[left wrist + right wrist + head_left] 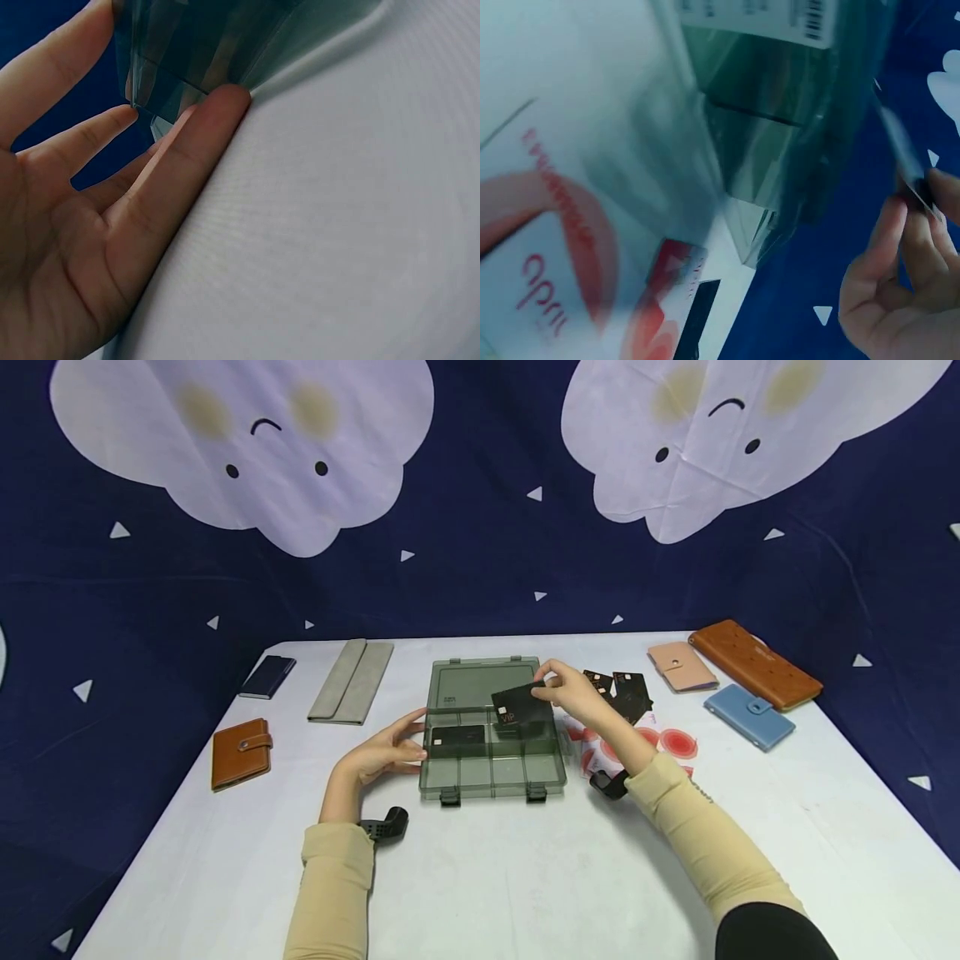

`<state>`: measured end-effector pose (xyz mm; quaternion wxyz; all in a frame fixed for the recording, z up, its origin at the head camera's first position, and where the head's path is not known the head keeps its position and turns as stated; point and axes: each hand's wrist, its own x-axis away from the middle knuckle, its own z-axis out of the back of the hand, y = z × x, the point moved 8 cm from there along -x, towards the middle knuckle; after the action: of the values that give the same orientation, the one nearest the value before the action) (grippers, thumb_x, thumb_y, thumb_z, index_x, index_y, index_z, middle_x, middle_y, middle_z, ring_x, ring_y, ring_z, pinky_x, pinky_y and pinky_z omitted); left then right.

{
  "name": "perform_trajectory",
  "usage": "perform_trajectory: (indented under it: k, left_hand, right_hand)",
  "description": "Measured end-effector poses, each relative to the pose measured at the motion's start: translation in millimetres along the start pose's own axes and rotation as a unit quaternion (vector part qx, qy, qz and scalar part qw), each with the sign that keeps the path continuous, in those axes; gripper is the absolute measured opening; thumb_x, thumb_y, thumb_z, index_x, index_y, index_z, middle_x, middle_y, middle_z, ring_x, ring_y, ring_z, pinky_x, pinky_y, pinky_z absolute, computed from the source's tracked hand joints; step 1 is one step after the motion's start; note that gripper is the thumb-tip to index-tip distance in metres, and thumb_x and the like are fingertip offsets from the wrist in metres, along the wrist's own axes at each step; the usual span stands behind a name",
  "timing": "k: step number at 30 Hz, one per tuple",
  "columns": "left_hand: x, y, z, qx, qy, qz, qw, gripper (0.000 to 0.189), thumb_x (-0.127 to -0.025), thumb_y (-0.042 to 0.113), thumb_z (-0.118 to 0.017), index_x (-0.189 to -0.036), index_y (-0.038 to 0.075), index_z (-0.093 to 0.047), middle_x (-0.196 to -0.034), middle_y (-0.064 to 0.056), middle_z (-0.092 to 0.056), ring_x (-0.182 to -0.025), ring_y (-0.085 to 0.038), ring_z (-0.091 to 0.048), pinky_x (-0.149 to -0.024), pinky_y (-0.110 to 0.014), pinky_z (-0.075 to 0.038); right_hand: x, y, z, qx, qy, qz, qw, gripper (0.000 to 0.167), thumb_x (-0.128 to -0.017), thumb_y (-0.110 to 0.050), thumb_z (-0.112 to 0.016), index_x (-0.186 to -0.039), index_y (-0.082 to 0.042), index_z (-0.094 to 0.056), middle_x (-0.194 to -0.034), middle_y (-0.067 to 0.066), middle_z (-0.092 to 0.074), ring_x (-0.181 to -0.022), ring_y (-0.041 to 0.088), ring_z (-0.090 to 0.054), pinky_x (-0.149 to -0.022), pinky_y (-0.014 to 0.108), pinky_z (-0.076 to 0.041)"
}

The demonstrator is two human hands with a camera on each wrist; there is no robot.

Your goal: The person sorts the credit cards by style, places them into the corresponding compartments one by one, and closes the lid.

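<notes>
A clear grey-green plastic divided box (457,774) stands on the white table with its lid (480,681) laid back. My left hand (382,752) is at the box's left side; in the left wrist view its nearly straight fingers (217,112) touch the side wall. My right hand (572,695) pinches a black VIP card (516,703) by its edge, tilted above the back compartments. In the right wrist view the card (901,146) shows nearly edge-on between thumb and fingers. Another black card (459,738) lies in a left compartment.
Right of the box, more black cards (632,695) lie by a red-circle-patterned white packet (678,743). Wallets sit farther right: pink (681,667), brown (753,664), blue (748,717). On the left are a brown wallet (240,755), a dark one (267,677) and a grey pouch (351,682).
</notes>
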<state>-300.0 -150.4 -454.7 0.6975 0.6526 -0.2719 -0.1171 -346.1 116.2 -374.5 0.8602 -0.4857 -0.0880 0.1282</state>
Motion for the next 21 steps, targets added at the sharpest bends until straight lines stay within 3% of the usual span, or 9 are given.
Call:
perform_trajectory:
  k: [2, 5, 10, 16, 21]
  left_hand:
    - [0.1, 0.1, -0.2, 0.0, 0.001, 0.001, 1.0, 0.086, -0.084, 0.003, -0.064, -0.15, 0.016, -0.01, -0.15, -0.019, -0.011, -0.086, -0.012, -0.058, -0.089, -0.045, -0.049]
    - [0.0, 0.0, -0.3, -0.001, 0.001, 0.0, 1.0, 0.086, -0.084, 0.003, -0.063, -0.15, 0.015, -0.009, -0.15, -0.019, -0.011, -0.086, -0.012, -0.058, -0.09, -0.046, -0.048]
    - [0.3, -0.1, 0.1, -0.001, 0.002, 0.002, 1.0, 0.086, -0.084, 0.002, -0.063, -0.15, 0.016, -0.01, -0.149, -0.019, -0.011, -0.086, -0.011, -0.058, -0.09, -0.046, -0.048]
    - [0.3, -0.6, 1.0, -0.001, 0.001, 0.0, 1.0, 0.087, -0.083, 0.004, -0.065, -0.15, 0.015, -0.009, -0.149, -0.019, -0.011, -0.086, -0.011, -0.058, -0.091, -0.046, -0.048]
    - [0.0, -1.5, 1.5, -0.002, 0.003, 0.003, 1.0, 0.087, -0.083, 0.004, -0.065, -0.15, 0.017, -0.011, -0.149, -0.018, -0.012, -0.087, -0.012, -0.057, -0.091, -0.046, -0.048]
  right_hand:
    - [1.3, 4, -6, 0.027, -0.024, -0.002, 0.9993, 0.017, -0.088, -0.012, -0.061, -0.1, -0.006, -0.051, -0.078, 0.009, -0.059, -0.066, 0.018, -0.043, -0.056, 0.027, -0.034]
    - [3.0, 8, -15, 0.071, -0.064, 0.005, 0.9954, 0.016, -0.087, -0.007, -0.062, -0.097, -0.006, -0.051, -0.087, 0.013, -0.061, -0.073, 0.02, -0.048, -0.06, 0.029, -0.038]
    - [7.1, 2, -27, 0.184, -0.099, 0.065, 0.9757, 0.015, -0.086, -0.003, -0.062, -0.099, -0.007, -0.057, -0.102, 0.015, -0.063, -0.093, 0.027, -0.059, -0.073, 0.037, -0.048]
    - [12.4, -15, -34, 0.338, -0.065, 0.179, 0.9216, 0.013, -0.082, -0.002, -0.066, -0.094, -0.006, -0.065, -0.088, 0.006, -0.061, -0.084, 0.023, -0.06, -0.074, 0.038, -0.05]
    - [18.9, -24, -38, 0.436, -0.033, 0.234, 0.8684, 0.013, -0.079, -0.003, -0.068, -0.092, -0.006, -0.07, -0.088, 0.008, -0.062, -0.081, 0.026, -0.06, -0.075, 0.039, -0.05]
